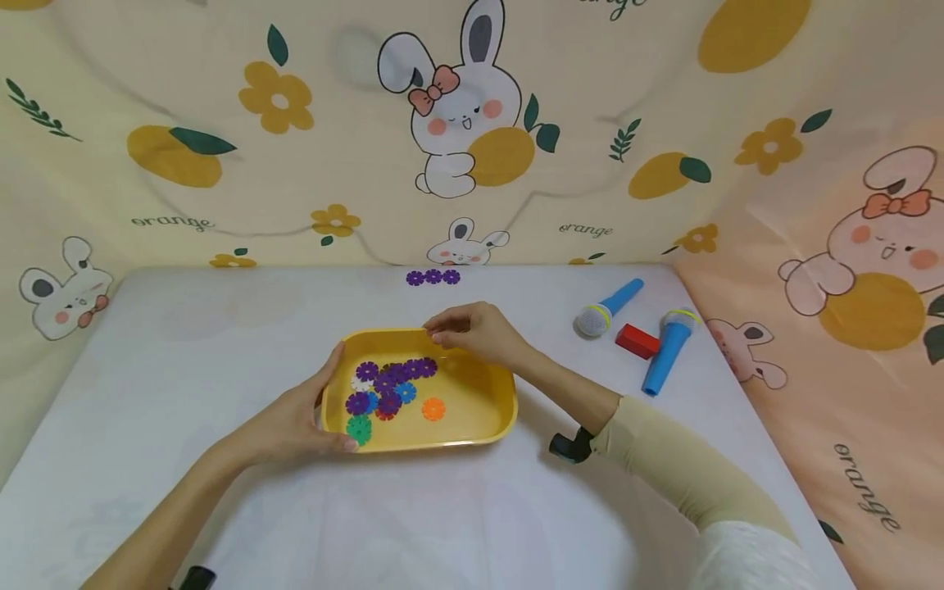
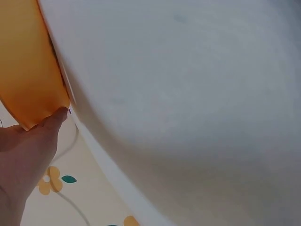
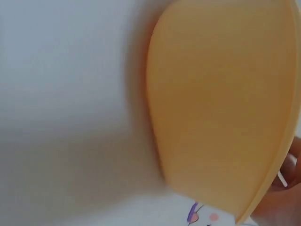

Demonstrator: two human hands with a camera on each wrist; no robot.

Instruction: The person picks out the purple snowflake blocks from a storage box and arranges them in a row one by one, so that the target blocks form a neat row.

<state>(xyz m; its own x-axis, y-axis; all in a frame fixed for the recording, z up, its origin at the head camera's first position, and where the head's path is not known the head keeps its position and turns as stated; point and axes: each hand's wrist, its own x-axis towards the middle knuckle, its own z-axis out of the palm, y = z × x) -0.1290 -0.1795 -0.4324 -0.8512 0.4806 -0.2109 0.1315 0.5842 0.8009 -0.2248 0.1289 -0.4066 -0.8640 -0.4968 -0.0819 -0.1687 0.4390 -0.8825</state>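
Note:
My left hand (image 1: 298,418) grips the left end of a shallow yellow tray (image 1: 479,422), thumb at the front corner; the left wrist view shows this hand (image 2: 35,153) against the tray's wall (image 2: 28,61). Purple flower-shaped plastic discs (image 1: 394,377) lie heaped inside, with blue, white and red ones among them. A green disc (image 1: 359,429) sits by the left thumb, an orange disc (image 1: 433,409) nearer the middle. Over the tray's far rim is my right hand (image 1: 479,330), fingers bent; in the right wrist view a thin white piece (image 3: 282,178) shows between its fingers, its shape mostly hidden.
Three purple discs (image 1: 433,278) stand in a row at the table's back edge. On the right lie a blue toy microphone (image 1: 619,297), a red block (image 1: 637,341) and a second blue microphone (image 1: 666,360). A printed cloth (image 1: 332,164) hangs behind the white table (image 1: 457,524).

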